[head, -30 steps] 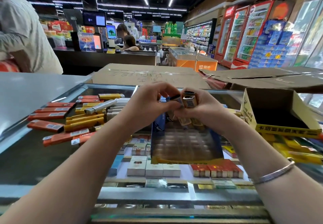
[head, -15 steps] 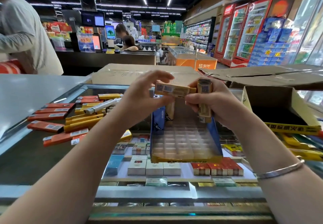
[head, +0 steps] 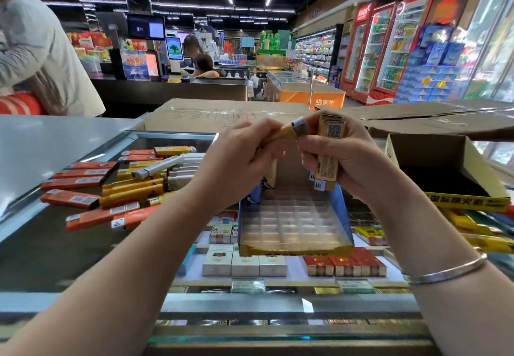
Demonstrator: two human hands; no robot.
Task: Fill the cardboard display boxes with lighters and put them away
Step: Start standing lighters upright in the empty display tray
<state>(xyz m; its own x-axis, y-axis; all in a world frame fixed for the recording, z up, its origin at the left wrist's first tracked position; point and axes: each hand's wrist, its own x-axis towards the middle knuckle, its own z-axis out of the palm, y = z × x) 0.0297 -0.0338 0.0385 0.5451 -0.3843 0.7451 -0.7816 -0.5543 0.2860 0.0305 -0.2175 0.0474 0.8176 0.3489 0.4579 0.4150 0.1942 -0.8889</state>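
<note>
Directly above the display box [head: 294, 227], the right hand [head: 342, 161] gripped upright gold lighters [head: 328, 158]; the left hand [head: 239, 161] pinched another lighter [head: 283, 132] lying crosswise, nearer the box's empty slots, which lay straight below both.

your left hand [head: 239, 166] grips a yellow lighter [head: 281, 134] lying sideways, its metal end touching the upright bundle of lighters [head: 328, 155] that your right hand [head: 347, 161] holds. both hands hang above the blue display box [head: 343, 216] with its clear grid tray showing open cells. the box sits on the glass counter [head: 41, 244], cigarette packs [head: 244, 265] visible beneath the glass. to your left a loose pile of orange, yellow and white lighters [head: 116, 186] lies on the glass. to your right stands a yellow cardboard box [head: 472, 202], open and dark inside. a bracelet [head: 445, 271] circles your right wrist.
</note>
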